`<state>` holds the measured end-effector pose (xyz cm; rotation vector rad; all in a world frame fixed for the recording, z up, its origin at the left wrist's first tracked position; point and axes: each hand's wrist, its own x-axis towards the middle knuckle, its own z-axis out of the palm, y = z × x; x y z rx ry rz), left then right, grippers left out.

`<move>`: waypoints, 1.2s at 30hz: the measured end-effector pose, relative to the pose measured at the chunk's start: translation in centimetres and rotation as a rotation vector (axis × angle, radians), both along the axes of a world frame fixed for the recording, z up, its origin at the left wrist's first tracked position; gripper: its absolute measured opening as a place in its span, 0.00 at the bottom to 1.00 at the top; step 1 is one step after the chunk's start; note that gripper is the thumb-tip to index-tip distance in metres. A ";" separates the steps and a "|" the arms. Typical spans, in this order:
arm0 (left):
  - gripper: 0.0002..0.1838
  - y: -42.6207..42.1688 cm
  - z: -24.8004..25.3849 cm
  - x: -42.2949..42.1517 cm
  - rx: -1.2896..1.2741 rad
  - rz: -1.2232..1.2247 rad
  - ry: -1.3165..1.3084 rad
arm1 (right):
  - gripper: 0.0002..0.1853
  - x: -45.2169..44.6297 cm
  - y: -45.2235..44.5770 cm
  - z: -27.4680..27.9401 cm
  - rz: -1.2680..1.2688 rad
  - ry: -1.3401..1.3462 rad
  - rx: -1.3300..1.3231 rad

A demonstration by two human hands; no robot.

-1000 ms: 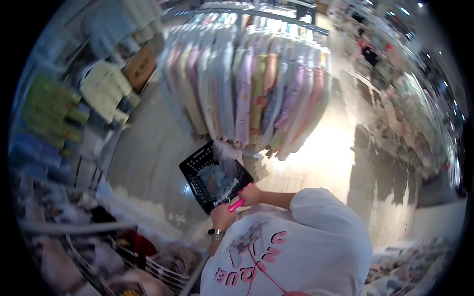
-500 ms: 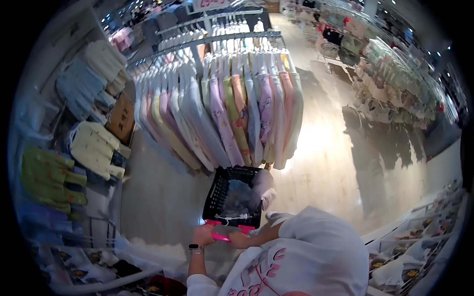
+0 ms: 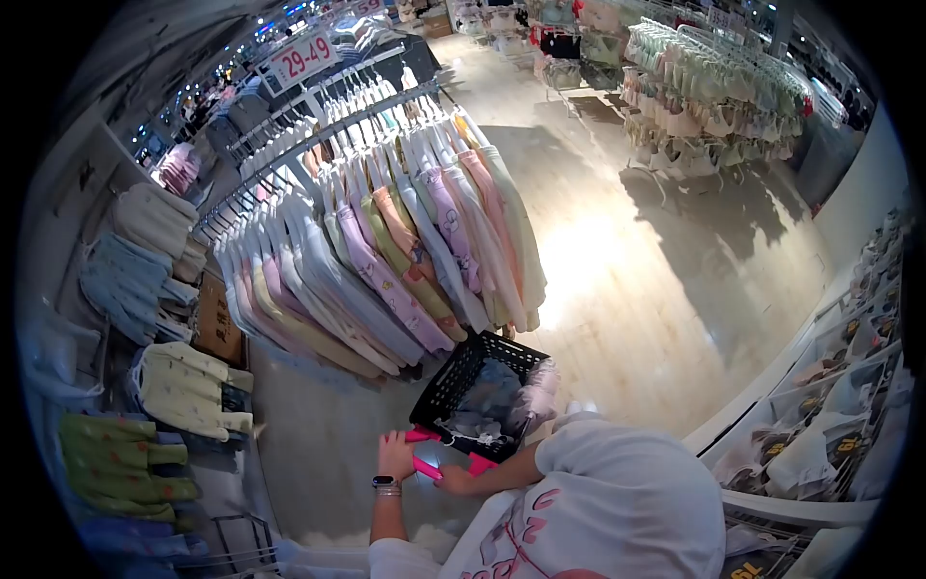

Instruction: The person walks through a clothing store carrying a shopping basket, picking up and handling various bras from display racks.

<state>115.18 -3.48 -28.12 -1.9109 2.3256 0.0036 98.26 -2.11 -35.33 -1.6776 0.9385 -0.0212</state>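
Note:
A black shopping basket with a bright pink handle is in front of my body, close to the floor. My left hand, with a watch on its wrist, is closed around the left part of the handle. On the handle's right part, my right hand is closed too. Folded blue-grey clothing lies inside the basket, with a whitish hanger or fastening at its near end. A pale pink puffy garment hangs over the right rim.
Just beyond the basket stands a rack of pastel long-sleeved tops with a price sign. Wall-hung tops line the left side. An underwear rack stands far right, and shelves of packaged goods run along the near right.
My view has turned, so the clothes rack sits further left and tilted. The basket has shifted slightly right in view and is angled. Both hands stay on the handle.

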 end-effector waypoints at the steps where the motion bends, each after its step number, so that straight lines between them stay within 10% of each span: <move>1: 0.07 -0.4 -0.2 -0.2 -0.029 0.020 -0.009 | 0.19 0.0 -0.3 0.4 -0.033 -0.005 0.031; 36: 0.08 -29.1 -0.5 -22.8 -0.072 -0.395 0.189 | 0.15 -20.2 -21.6 0.3 -0.549 -0.157 -0.171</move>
